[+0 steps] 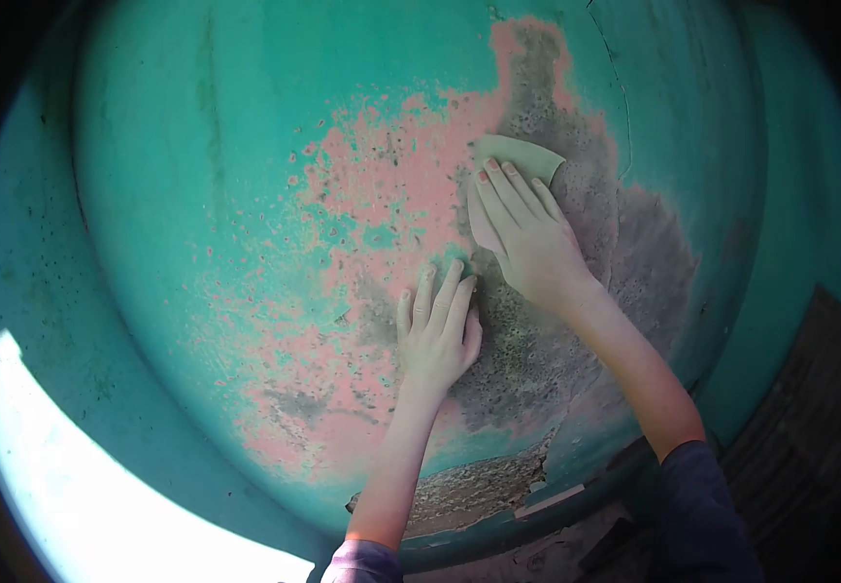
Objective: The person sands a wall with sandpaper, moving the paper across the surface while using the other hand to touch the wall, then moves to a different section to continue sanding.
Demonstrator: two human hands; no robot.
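Observation:
My right hand presses a pale grey-green sheet of sandpaper against the worn wall, with its fingers laid long over the sheet. The sheet's upper edge stands out past my fingertips, and a strip of it shows to their left. Lower and to the left, my left hand rests on the wall with its fingers stretched out and nothing visible in it. Both hands look dusty. Under and around them the teal paint gives way to pink patches and rough, pitted grey.
A thin crack runs down the upper right of the wall. Below, a broken strip of rough plaster lies exposed above a ledge. Bright light falls at the lower left. Dark ribbed boards stand at the right.

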